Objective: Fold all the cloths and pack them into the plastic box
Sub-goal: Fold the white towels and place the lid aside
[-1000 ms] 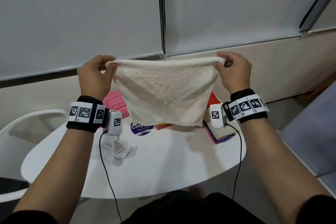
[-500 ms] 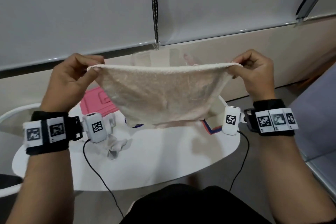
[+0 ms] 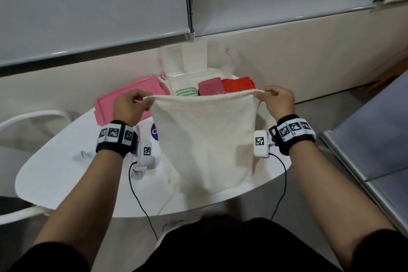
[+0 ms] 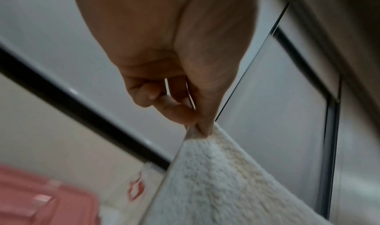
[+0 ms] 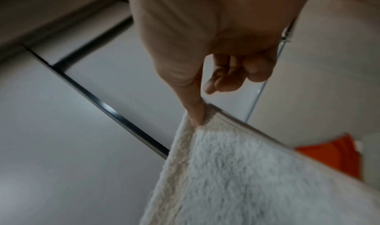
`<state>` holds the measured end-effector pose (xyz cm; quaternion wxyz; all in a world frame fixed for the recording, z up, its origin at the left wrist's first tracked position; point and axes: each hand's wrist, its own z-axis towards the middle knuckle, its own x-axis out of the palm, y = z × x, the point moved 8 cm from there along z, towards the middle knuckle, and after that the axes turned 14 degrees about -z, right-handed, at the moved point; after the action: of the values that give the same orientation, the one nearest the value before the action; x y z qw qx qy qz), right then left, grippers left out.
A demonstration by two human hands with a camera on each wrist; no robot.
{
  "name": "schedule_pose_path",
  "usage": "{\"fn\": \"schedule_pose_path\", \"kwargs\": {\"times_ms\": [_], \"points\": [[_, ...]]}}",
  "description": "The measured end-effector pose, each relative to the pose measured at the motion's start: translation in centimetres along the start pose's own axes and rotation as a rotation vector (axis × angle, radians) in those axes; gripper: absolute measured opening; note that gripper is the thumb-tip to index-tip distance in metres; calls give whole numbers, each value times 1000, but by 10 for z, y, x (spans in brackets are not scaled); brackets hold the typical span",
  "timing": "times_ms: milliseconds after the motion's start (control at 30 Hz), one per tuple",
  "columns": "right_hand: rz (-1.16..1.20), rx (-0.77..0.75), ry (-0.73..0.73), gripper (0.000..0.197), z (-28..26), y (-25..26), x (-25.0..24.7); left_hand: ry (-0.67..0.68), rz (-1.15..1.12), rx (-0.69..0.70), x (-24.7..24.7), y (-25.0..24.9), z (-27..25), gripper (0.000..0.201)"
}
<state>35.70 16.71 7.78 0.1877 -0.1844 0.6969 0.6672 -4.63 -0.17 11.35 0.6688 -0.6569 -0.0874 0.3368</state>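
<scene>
A cream terry cloth (image 3: 205, 139) hangs spread above the round white table (image 3: 66, 174), its lower edge near the tabletop. My left hand (image 3: 141, 102) pinches its top left corner, thumb against fingers (image 4: 197, 124). My right hand (image 3: 265, 95) pinches the top right corner (image 5: 197, 118). Behind the cloth stands the clear plastic box (image 3: 174, 66), holding a green-and-white cloth (image 3: 186, 91), a dark pink cloth (image 3: 209, 87) and a red cloth (image 3: 238, 84), all folded.
The pink lid (image 3: 132, 93) lies left of the box. A small crumpled white piece (image 3: 81, 155) lies on the table's left part. A white chair (image 3: 26, 117) stands at the left. A grey seat (image 3: 371, 139) is at the right.
Both hands have lowered the cloth toward the table and the view has tipped down, so the box and the folded cloths behind it now show.
</scene>
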Motion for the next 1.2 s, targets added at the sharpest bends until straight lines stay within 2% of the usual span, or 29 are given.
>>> {"fn": "schedule_pose_path", "kwargs": {"times_ms": [133, 200, 367, 500, 633, 733, 800, 867, 900, 967, 1033, 1100, 1133, 1200], "points": [[39, 74, 85, 13, -15, -17, 21, -128, -31, -82, 1, 38, -11, 14], [55, 104, 128, 11, -23, -28, 26, -132, -20, -105, -3, 57, -16, 12], [-25, 248, 192, 11, -54, -85, 34, 22, 78, -104, 6, 95, -52, 12], [-224, 285, 308, 5, -82, -130, 52, 128, 205, -159, 17, 138, -83, 20], [-355, 305, 387, 13, -100, -161, 62, 304, 317, -240, 35, 175, -113, 33], [-458, 270, 433, 17, -106, -179, 67, 386, 396, -336, 38, 196, -130, 25], [-546, 272, 481, 16, -112, -187, 69, 491, 487, -368, 43, 203, -138, 5], [-674, 245, 559, 16, -120, -185, 73, 559, 546, -387, 46, 209, -141, 15], [-730, 225, 559, 16, -121, -179, 74, 548, 524, -412, 47, 207, -139, 20], [-793, 169, 445, 20, -111, -163, 75, 446, 481, -383, 48, 199, -119, 20], [-802, 41, 322, 17, -95, -140, 85, 322, 500, -248, 53, 188, -91, 16], [-726, -125, 283, 9, -77, -119, 106, 276, 513, -164, 67, 184, -62, 34], [-714, -202, 295, 21, -67, -113, 118, 310, 517, -160, 79, 188, -51, 46], [-808, -284, 408, 46, -50, -112, 145, 443, 577, -242, 101, 203, -37, 66]]}}
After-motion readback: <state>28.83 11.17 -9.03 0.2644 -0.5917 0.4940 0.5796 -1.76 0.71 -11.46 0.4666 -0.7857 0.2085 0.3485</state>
